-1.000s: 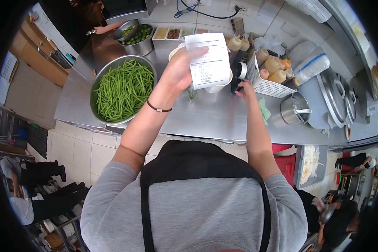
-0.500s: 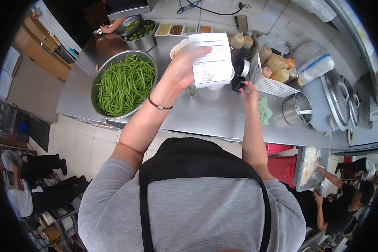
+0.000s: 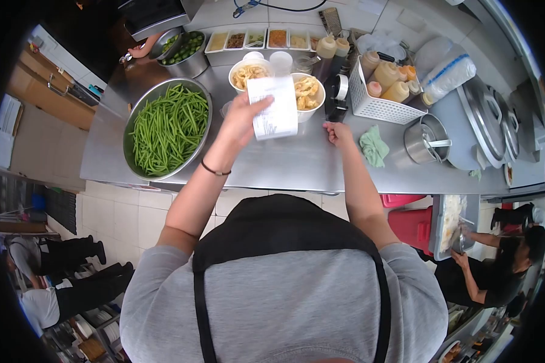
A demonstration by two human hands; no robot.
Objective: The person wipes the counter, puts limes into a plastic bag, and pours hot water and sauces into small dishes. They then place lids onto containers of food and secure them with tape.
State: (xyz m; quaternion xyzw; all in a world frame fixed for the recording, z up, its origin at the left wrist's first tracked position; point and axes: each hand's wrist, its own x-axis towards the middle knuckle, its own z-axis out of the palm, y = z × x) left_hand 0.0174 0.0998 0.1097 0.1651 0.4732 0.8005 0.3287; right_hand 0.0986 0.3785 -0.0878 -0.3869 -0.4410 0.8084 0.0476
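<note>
Stainless steel bench (image 3: 297,166), kitchen line, tiled floor below; one view only, from the head camera.

Item: left hand (image 3: 241,116), raised over the bench, thumb and fingers closed on a printed slip of paper (image 3: 274,107). Slip hangs in front of two bowls. Half a second ago it was held higher and further from the body, covering both bowls; it now sits lower, and the bowls show.

Item: right hand (image 3: 336,132), loosely curled, holding nothing, resting on the bench surface. Earlier it was up against the black holder (image 3: 333,100) with a roll of tape; now it lies nearer the body, just apart from that holder.

Item: white bowl of noodles (image 3: 248,73), left of the slip's top edge. White bowl of fried pieces (image 3: 309,91), partly behind the slip.

Item: large steel bowl of green beans (image 3: 165,127), left of the left hand, unmoved on the bench.

Item: white slotted basket (image 3: 375,103) of squeeze bottles, right of the tape holder. Green cloth (image 3: 373,145) lies just beside the right hand. Steel pot (image 3: 427,142) with a utensil stands right of the cloth.

Item: another person (image 3: 490,272) at lower right, bent over a tray of pale food (image 3: 451,221).
</note>
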